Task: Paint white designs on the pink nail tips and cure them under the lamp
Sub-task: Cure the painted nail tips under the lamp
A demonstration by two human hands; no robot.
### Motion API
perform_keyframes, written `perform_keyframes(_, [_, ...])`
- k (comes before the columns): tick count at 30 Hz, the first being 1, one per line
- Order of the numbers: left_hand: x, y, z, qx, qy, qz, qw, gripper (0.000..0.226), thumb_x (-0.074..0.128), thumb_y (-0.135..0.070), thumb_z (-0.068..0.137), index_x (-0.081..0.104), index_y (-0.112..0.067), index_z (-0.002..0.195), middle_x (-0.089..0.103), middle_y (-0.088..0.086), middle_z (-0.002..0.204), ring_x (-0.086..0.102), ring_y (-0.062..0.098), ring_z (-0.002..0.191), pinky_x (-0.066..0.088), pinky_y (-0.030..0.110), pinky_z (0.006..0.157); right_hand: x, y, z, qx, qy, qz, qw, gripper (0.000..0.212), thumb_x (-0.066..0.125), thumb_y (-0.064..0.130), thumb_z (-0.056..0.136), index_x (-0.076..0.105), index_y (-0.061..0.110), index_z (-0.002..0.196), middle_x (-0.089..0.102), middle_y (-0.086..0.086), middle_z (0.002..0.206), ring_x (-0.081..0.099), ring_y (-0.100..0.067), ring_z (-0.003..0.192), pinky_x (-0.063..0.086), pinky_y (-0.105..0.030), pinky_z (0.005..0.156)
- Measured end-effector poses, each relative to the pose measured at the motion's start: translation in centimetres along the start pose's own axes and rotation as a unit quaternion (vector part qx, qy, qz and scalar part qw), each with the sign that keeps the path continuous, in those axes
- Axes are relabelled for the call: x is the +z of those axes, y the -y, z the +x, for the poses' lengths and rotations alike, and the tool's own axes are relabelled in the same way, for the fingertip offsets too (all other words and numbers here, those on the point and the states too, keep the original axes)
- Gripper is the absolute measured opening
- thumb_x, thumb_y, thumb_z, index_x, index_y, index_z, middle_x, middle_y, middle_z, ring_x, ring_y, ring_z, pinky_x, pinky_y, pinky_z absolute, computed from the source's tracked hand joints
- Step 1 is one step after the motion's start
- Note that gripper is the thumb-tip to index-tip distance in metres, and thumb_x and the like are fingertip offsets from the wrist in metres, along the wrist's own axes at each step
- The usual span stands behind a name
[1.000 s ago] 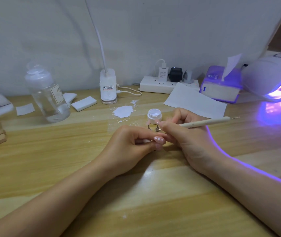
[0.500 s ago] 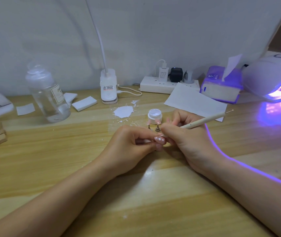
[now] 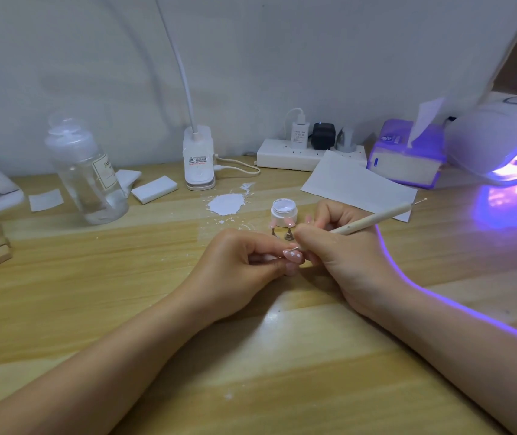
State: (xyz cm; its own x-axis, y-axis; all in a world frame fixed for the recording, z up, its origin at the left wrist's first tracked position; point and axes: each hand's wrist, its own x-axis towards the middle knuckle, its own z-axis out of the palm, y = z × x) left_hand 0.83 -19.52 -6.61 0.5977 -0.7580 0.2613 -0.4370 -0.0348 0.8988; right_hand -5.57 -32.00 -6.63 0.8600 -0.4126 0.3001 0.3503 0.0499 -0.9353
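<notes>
so my left hand (image 3: 238,262) has the pink nail tip (image 3: 292,255) pinched at the fingertips, face up, right in the middle of the table (image 3: 125,293). It's got a few white dots on it already. My right hand (image 3: 339,252) is curled around the dotting tool (image 3: 367,220), held like a pencil, and the metal point sits right at the tip's upper edge, touching it or nearly, can't quite tell. The thing that matters: the tool's long axis slants from up-right down to the left, so it comes at the tip from the right side, and my two hands are practically knuckle to knuckle. The white gel pot (image 3: 284,211) is just behind my fingers for a reload, and the lit curing lamp (image 3: 502,142) is way off to my right, so I'd guess the right hand is the better placed one for that trip, once the dots are done
</notes>
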Motion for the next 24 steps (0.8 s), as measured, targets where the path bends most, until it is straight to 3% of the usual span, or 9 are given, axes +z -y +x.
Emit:
perform_keyframes(10, [0.01,-0.06,0.05,0.004,0.004,-0.001,1.0,0.023,0.067,0.003,0.077,0.072,-0.019,0.082,0.068,-0.015,0.068,0.062,-0.006,0.073,0.047,0.01,0.072,0.03,0.02,0.07,0.004,-0.002,-0.003,1.0,0.043,0.053,-0.014,0.076,0.034,0.012,0.049,0.043,0.005,0.034,0.046,-0.005,0.032,0.035,-0.01,0.039])
perform_keyframes(24, [-0.02,0.17,0.12,0.008,0.003,0.006,1.0,0.026,0.067,0.002,0.077,0.072,-0.024,0.077,0.07,-0.014,0.068,0.063,-0.005,0.073,0.048,0.011,0.074,0.15,0.24,0.0,0.009,-0.004,0.009,1.0,0.042,0.053,-0.015,0.075,0.034,0.012,0.05,0.043,0.004,0.035,0.045,-0.004,0.03,0.033,-0.009,0.037])
